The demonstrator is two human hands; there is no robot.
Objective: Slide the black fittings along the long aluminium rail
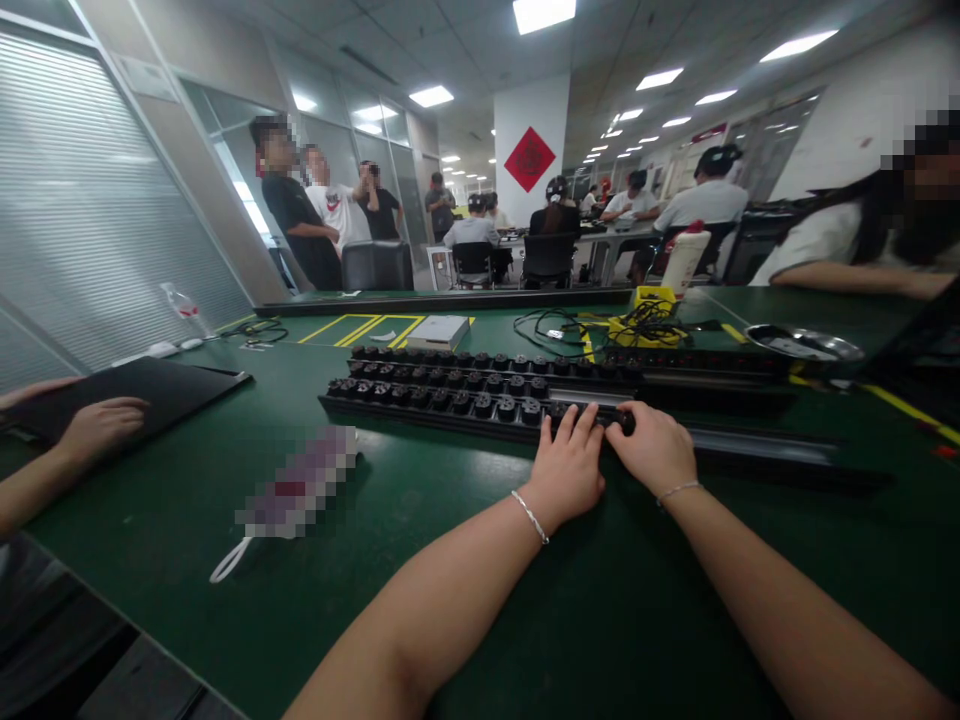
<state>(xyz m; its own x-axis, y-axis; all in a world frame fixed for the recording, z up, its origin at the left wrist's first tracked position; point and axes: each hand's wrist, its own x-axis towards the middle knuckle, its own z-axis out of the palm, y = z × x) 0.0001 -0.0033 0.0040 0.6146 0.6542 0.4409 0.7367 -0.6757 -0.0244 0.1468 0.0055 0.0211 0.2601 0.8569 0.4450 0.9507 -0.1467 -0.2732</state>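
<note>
right of frame centre, the left hand (568, 465) spreads open on a black rail (757, 446), the right hand (657, 446) pinching a round black piece (624, 421).

Cool white light falls from rectangular ceiling panels (544, 14), the nearest burnt out to flat white, while the slatted blind (82, 180) at left shines pale and the green bench (405, 485) sinks from a soft sheen into gloom toward the lower right. The wide lens bends and stretches things at the edges, the upper right corner darkens, the front rail's bare end (757, 447) looks smeared, distant figures are soft, and coarse pixel blocks mask faces and a strapped item (300, 482).
</note>
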